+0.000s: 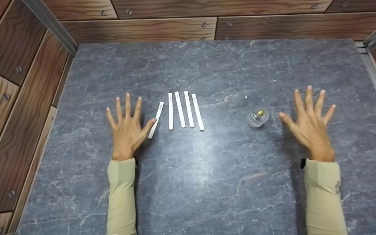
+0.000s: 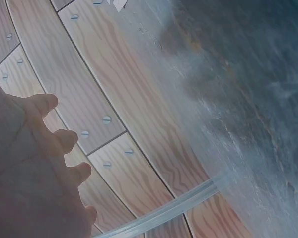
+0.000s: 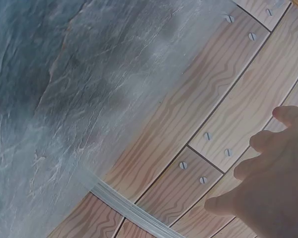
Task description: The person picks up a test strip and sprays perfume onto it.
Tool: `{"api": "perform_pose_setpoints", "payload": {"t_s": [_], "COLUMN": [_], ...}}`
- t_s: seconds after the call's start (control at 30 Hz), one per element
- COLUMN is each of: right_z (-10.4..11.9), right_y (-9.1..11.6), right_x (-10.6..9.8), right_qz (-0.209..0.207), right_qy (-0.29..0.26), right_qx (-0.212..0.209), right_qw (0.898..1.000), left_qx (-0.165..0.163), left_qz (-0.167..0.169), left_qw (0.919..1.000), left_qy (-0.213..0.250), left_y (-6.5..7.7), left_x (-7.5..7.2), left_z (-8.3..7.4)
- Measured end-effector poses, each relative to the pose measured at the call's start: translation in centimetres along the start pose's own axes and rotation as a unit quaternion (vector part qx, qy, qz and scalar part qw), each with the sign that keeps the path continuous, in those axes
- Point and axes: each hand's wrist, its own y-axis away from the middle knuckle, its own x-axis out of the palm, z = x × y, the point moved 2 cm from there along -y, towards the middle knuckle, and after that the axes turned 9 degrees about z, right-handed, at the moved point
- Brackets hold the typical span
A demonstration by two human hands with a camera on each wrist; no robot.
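Sticks (image 1: 180, 109) are lying flat, probably calling for light fingertip pinches at their edges, while left hand (image 1: 127, 130) and right hand (image 1: 312, 125) are holding nothing, both spread wide.

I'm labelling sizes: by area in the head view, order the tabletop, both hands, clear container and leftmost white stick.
1. Tabletop
2. Left hand and right hand: look alike, unranked
3. Clear container
4. Leftmost white stick

It looks like a work booth: wood-print panels (image 1: 139, 29) rise beyond a marbled tabletop's (image 1: 207, 189) edges, metal rails (image 1: 53, 26) standing at its far corners.
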Motion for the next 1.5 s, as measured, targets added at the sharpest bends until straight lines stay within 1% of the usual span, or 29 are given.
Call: {"api": "perform_pose_setpoints", "payload": {"t_s": [0.07,0.13,0.2,0.3,0.37,0.43,0.53,0.67,0.8,0.93,1.0,1.03,1.1,1.23,1.33,1.4,1.5], "right_z": [-0.1,0.0,0.1,0.5,0.8,1.1,1.6,1.9,2.3,2.5,2.6,2.7,2.8,3.1,3.3,3.4,3.7], "right_y": [0.0,0.0,-0.1,-0.4,-0.5,-0.6,-0.6,-0.8,-0.7,-0.5,-0.6,-0.5,-0.5,-0.4,-0.2,-0.2,-0.1], "right_x": [0.0,-0.1,-0.2,-0.3,-0.3,-0.3,-0.4,-0.2,0.2,0.6,0.7,0.7,0.8,0.8,0.8,0.8,0.8], "right_qz": [-0.002,-0.013,-0.044,-0.106,-0.14,-0.157,-0.167,-0.177,-0.178,-0.182,-0.184,-0.184,-0.183,-0.174,-0.17,-0.169,-0.16], "right_qy": [-0.008,-0.034,-0.076,-0.137,-0.166,-0.183,-0.208,-0.235,-0.25,-0.241,-0.237,-0.235,-0.235,-0.241,-0.247,-0.252,-0.257], "right_qx": [-0.001,-0.004,-0.016,-0.05,-0.069,-0.075,-0.076,-0.081,-0.086,-0.102,-0.109,-0.111,-0.113,-0.111,-0.109,-0.109,-0.105], "right_qw": [1.0,0.999,0.996,0.984,0.974,0.968,0.961,0.952,0.948,0.948,0.948,0.948,0.948,0.948,0.948,0.947,0.947], "left_qx": [-0.001,-0.001,0.0,0.008,0.014,0.02,0.026,0.03,0.037,0.055,0.067,0.072,0.078,0.074,0.073,0.073,0.071], "left_qz": [0.0,-0.009,-0.026,-0.059,-0.077,-0.09,-0.102,-0.111,-0.103,-0.085,-0.078,-0.075,-0.068,-0.054,-0.04,-0.033,-0.031], "left_qw": [1.0,1.0,0.9996,0.9969,0.9933,0.9891,0.9829,0.9738,0.9616,0.9401,0.9301,0.9269,0.9218,0.9128,0.9043,0.9001,0.8964], "left_qy": [0.0,-0.001,0.011,0.051,0.085,0.115,0.151,0.196,0.251,0.326,0.352,0.361,0.374,0.398,0.419,0.428,0.436], "left_y": [-0.1,-0.1,-0.2,-0.2,-0.2,-0.3,-0.4,-0.5,-0.4,-0.5,-0.6,-0.6,-0.6,-0.6,-0.7,-0.7,-0.7], "left_x": [0.0,-0.1,-0.2,-0.2,-0.2,-0.2,-0.1,0.1,0.5,1.0,1.3,1.3,1.5,1.8,2.0,2.0,2.1], "left_z": [-0.2,-0.4,-0.7,-1.2,-1.5,-1.9,-2.4,-3.1,-3.7,-4.2,-4.5,-4.6,-4.9,-5.5,-5.9,-6.1,-6.3]}}
